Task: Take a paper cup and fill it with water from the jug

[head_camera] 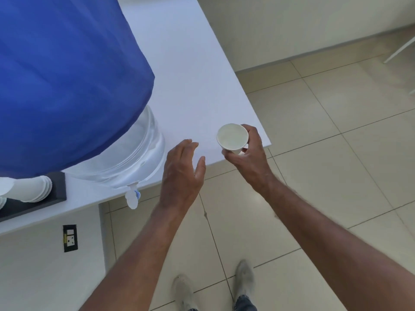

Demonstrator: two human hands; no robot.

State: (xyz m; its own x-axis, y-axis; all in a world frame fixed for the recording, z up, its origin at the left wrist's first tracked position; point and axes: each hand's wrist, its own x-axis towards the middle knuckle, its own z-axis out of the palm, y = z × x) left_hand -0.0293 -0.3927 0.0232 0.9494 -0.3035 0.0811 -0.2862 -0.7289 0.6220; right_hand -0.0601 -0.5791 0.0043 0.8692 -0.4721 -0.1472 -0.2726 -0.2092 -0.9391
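1. Head view: cup [232, 138] is upright, mouth up, above the table [190, 63] corner.
2. Right hand [249, 153] grips it, fingers [252, 133] wrapped round the wall, thumb at the base.
3. Left hand [180, 173] hovers empty just beside it, fingers loosely spread, palm toward the cup.
4. Jug [139, 151] stands at the table edge under a blue cover [67, 86], its tap [132, 197] overhanging the floor.
5. Stacked cups [33, 189] lie left of the jug.

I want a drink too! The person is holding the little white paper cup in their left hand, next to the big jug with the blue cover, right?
Not quite: the head view shows the white paper cup in the right hand; the left hand is empty.
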